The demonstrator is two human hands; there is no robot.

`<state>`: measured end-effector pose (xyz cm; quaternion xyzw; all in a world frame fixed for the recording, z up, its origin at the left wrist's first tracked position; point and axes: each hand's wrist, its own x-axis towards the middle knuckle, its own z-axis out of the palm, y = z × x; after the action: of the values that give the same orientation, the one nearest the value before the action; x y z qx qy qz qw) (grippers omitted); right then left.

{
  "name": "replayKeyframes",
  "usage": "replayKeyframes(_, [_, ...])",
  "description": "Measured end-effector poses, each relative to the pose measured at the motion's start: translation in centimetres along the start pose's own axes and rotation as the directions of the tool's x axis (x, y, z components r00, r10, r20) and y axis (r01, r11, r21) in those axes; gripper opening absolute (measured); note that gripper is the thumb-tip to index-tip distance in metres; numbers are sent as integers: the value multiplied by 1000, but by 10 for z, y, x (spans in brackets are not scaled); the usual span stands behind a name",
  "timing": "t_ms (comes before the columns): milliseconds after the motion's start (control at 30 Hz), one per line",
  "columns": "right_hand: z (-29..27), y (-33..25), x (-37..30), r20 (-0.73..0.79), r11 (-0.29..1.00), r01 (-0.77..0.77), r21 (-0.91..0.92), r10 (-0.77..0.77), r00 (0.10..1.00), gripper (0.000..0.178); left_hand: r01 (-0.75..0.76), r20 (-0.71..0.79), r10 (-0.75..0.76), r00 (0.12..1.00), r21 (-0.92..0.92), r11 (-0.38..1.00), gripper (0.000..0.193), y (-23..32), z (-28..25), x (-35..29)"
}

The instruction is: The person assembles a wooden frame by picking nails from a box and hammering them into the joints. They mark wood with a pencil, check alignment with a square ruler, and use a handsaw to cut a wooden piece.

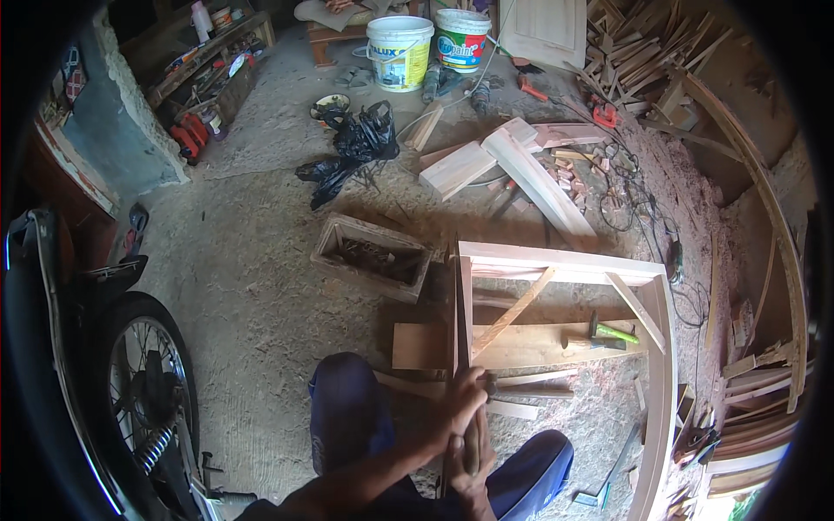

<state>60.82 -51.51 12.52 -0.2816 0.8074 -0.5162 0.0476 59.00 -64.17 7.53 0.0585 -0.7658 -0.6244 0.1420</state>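
My left hand is closed round the upper part of a brown wooden hand tool at the near left side of a pale wooden frame. Just below it, my right hand grips the tool's lower part. A dark rounded end juts out beside my left fingers; my hands cover much of the rest, so its exact kind is unclear. The frame stands between my knees and reaches to the right, with diagonal braces across its corners. A hammer and a green-handled tool lie on a board inside the frame.
A wooden box holding small dark bits sits left of the frame. Beyond are thick timber pieces, a black plastic bag and two paint buckets. A motorcycle stands at left. Cables and wood scraps lie at right.
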Motion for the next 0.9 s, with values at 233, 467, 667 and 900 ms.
replayKeyframes(233, [58,47,136,-117,980,148,-134,-164,980,53,321,109,-323,940,-601,732,43,-8,-55,118])
replayKeyframes(467, [1,-5,2,-15,1000,4,2,-4,1000,59,29,28,-32,999,87,996,50,-4,-4,5])
replayKeyframes(667, [59,59,132,-147,962,211,-176,-237,960,53,302,67,-321,945,-557,774,51,-13,-52,123])
replayKeyframes(900, [9,8,-1,-17,998,56,-27,-57,998,58,241,10,-246,969,-252,937,33,8,-10,11])
